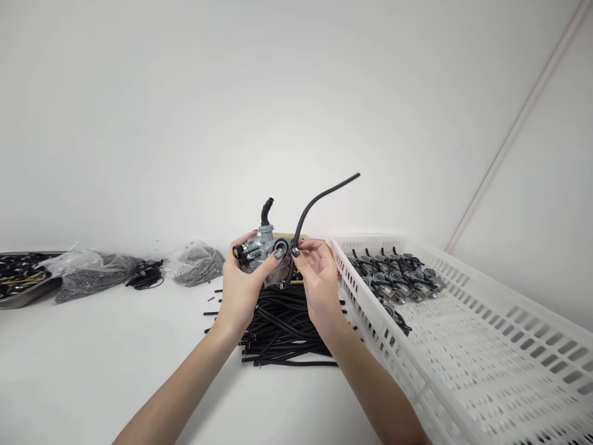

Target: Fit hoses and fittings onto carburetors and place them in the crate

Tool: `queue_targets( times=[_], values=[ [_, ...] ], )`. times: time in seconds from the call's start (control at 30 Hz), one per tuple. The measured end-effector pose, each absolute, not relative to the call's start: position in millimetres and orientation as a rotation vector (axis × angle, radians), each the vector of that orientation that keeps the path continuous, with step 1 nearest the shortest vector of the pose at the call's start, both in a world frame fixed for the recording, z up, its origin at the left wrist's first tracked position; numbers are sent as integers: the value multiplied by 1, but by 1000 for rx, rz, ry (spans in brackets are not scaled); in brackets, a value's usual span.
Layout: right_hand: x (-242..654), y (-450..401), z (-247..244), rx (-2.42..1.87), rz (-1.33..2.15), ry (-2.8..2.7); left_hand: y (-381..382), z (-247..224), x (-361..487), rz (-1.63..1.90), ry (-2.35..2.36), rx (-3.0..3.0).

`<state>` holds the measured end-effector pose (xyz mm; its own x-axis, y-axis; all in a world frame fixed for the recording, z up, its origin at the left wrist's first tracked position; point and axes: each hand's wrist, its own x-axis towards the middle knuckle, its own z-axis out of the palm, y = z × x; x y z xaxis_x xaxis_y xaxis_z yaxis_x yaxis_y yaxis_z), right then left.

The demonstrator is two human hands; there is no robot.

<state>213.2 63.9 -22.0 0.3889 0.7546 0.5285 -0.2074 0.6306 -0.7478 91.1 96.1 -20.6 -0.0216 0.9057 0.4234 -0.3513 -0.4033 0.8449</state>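
Observation:
My left hand [243,275] is closed around a silvery carburetor [265,242], its thumb resting by the round bore. A short bent black rubber boot sticks up from the carburetor's top. Between thumb and fingers, my right hand [317,269] pinches a thin black rubber hose [303,216] against the carburetor's right side. The hose's free end curves up and to the right; its lower end hangs near the carburetor's underside, with a small metal clip there. My fingers partly hide where hose and carburetor meet.
Below my hands lies a pile of black hoses [282,327]. On the right, a white plastic crate [463,371] holds several carburetors [393,278]. Along the wall at left are a metal tray [32,296] of small parts, bags of small metal parts [97,272] and a black cable bundle [146,274].

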Motion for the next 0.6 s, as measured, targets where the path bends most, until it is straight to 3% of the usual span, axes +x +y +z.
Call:
queue_targets(
  times=[0.23,0.6],
  values=[
    [213,64,-21,-587,919,-830,95,-20,89,1656,660,1276],
    [213,63,-24,-607,851,-931,102,-19,78,1513,543,1359]
  ],
)
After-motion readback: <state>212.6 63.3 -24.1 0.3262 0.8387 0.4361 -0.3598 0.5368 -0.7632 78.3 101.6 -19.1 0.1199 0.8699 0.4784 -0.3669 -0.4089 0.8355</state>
